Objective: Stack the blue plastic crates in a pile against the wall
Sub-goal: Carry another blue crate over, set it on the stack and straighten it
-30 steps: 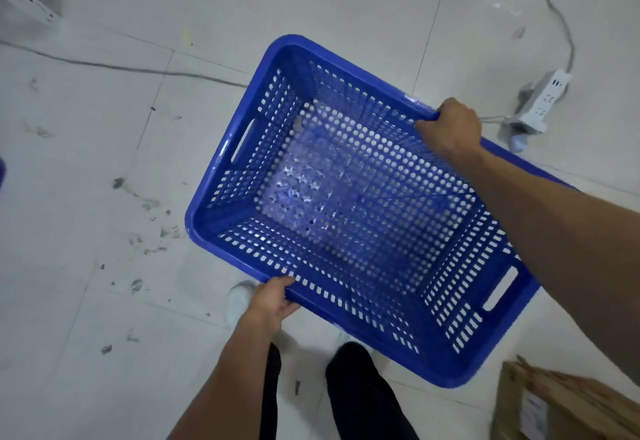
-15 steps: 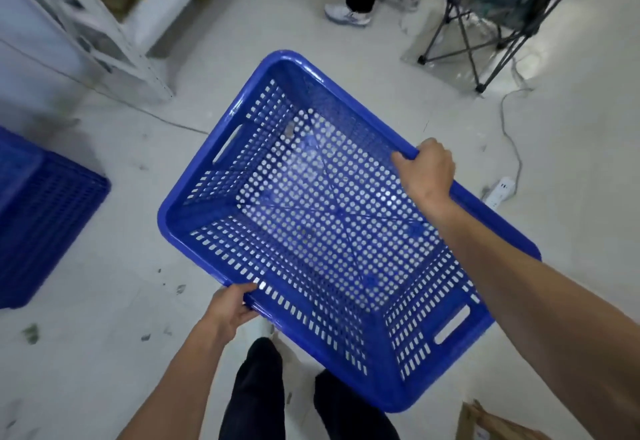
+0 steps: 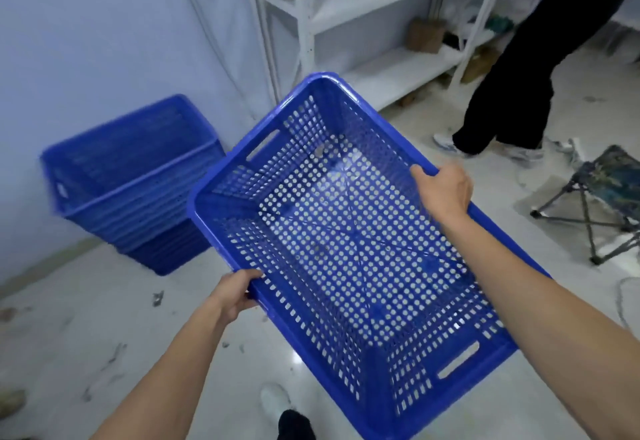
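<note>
I carry an empty blue perforated plastic crate [image 3: 349, 249] in the air in front of me, tilted, its open side facing me. My left hand [image 3: 235, 292] grips the near long rim. My right hand [image 3: 445, 190] grips the far long rim. To the left, a pile of nested blue crates [image 3: 135, 180] stands on the floor against the pale wall [image 3: 104, 31], about a crate's width from the one I hold.
A white metal shelving unit [image 3: 363, 7] with small brown boxes stands beyond the pile. Another person's dark-trousered legs [image 3: 512, 86] stand at the upper right. A folding camp stool [image 3: 599, 197] sits on the floor at right. Scraps litter the pale floor [image 3: 86, 335].
My view has swung up and left: the pile against the wall and the shelving have come into sight. The held crate stays in both hands, now closer to the pile.
</note>
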Available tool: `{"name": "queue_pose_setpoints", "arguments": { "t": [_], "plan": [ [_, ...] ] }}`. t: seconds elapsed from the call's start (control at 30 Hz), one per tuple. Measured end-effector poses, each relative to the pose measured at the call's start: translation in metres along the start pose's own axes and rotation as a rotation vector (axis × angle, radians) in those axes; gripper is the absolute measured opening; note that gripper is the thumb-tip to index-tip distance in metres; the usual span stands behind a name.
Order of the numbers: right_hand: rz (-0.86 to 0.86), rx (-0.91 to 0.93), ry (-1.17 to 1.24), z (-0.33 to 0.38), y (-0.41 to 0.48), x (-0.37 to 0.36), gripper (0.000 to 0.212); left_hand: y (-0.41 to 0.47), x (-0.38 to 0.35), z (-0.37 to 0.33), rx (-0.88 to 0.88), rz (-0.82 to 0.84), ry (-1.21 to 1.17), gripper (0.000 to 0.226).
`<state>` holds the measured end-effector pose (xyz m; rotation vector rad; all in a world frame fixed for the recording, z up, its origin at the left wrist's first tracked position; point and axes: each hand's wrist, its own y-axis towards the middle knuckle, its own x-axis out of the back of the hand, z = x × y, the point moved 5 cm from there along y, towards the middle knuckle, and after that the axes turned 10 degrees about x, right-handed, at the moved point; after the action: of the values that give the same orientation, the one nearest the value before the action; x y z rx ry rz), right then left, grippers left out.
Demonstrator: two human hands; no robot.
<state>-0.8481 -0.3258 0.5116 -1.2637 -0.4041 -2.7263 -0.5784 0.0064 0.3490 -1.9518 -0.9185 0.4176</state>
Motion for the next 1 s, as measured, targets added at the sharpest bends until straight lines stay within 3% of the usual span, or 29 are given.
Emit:
{"name": "queue_pose_setpoints", "arguments": {
  "t": [0.1, 0.5, 0.8, 1.0],
  "plan": [
    [0.006, 0.073, 0.005, 0.081, 0.019, -0.024, 0.058, -0.005, 0.055, -0.040, -0.050, -0.047, -0.069, 0.015],
    [0.016, 0.384, 0.085, 0.361, 0.057, -0.120, 0.024, 0.002, 0.243, -0.159, -0.176, -0.152, -0.428, 0.014],
    [0.108, 0.577, 0.140, 0.510, 0.107, -0.216, 0.019, 0.027, 0.320, -0.219, -0.236, -0.237, -0.585, 0.022],
    [0.209, 0.701, 0.108, 0.599, 0.167, -0.303, 0.018, 0.057, 0.352, -0.269, -0.231, -0.309, -0.653, 0.014]
  ]
}}
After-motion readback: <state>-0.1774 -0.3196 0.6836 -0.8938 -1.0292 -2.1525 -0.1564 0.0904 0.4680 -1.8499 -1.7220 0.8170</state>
